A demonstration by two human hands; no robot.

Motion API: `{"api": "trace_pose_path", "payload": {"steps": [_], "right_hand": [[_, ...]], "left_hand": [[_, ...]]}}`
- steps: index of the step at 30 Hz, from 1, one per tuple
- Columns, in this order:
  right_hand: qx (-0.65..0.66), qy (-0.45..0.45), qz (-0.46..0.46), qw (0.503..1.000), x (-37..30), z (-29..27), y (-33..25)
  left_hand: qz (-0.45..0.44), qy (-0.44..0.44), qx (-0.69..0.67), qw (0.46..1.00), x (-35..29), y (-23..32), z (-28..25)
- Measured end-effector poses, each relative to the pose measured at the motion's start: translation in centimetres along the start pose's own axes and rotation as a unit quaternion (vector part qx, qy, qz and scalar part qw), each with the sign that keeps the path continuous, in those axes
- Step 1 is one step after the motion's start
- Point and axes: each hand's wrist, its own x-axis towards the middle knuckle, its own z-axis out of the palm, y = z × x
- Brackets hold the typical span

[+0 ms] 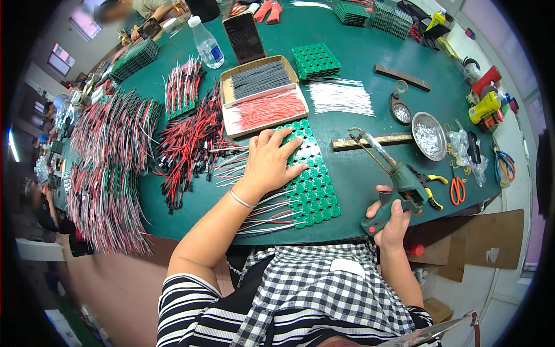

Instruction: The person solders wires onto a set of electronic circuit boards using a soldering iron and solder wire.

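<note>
My left hand (269,162) lies with fingers spread across a panel of small round green circuit boards (318,188), its fingertips near the far end. Red and white wires (269,211) stick out from the panel's left side, and some pass beneath my wrist. In my right hand (395,224) is a green soldering gun (406,180), gripped by its handle near the table's front edge. Its metal tip (355,133) points up and left, to the right of the panel and apart from it, close to a wooden bar (370,142).
A cardboard box (227,118) holds black and red wires, with white wires (341,97) beside it. Wired boards (107,191) and red cables (188,144) pile up at left. A metal bowl (429,136), pliers (430,178) and orange scissors (457,189) lie at right. A bottle (206,43) stands behind.
</note>
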Motion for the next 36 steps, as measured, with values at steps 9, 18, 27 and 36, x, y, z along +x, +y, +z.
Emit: {"api": "trace_pose_path", "payload": {"steps": [9,18,27,36], "right_hand": [[0.000,-0.001,-0.003,1.000,0.2,0.1,0.1],[-0.008,-0.006,-0.005,1.000,0.2,0.0,-0.1],[-0.047,-0.007,-0.013,0.999,0.8,0.0,0.0],[-0.045,0.012,0.010,0.999,0.8,0.4,-0.3]], "left_hand": [[0.000,0.019,0.002,1.000,-0.8,0.7,-0.1],[-0.007,0.009,0.029,1.000,0.1,0.2,-0.4],[-0.040,0.125,0.013,0.991,-5.8,-3.2,-4.9],[-0.409,0.165,-0.051,0.896,-9.1,-15.9,-8.8]]}}
